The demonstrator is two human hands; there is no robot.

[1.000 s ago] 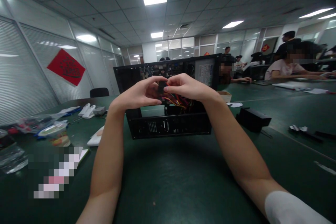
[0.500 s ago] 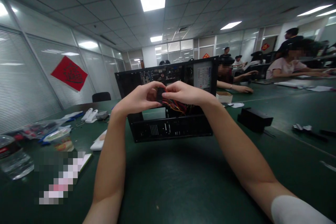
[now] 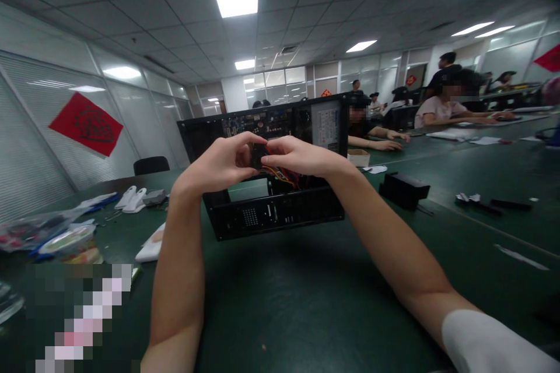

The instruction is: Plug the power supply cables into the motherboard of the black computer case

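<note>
Above open computer case (image 3: 280,210) on green table (image 3: 306,303): your left hand (image 3: 223,163) and right hand (image 3: 301,156) both pinched shut on black connector (image 3: 257,155), coloured wires (image 3: 284,175) trailing into case.

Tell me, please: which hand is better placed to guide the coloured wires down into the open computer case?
Probably the right hand: the wires hang just beneath it, above the case. The left hand pinches the black connector.

The small black connector (image 3: 257,155) was mostly hidden between the left hand (image 3: 223,163) and the right hand (image 3: 301,157), and the plastic bottle (image 3: 6,303) was cut off by the left edge.
</note>
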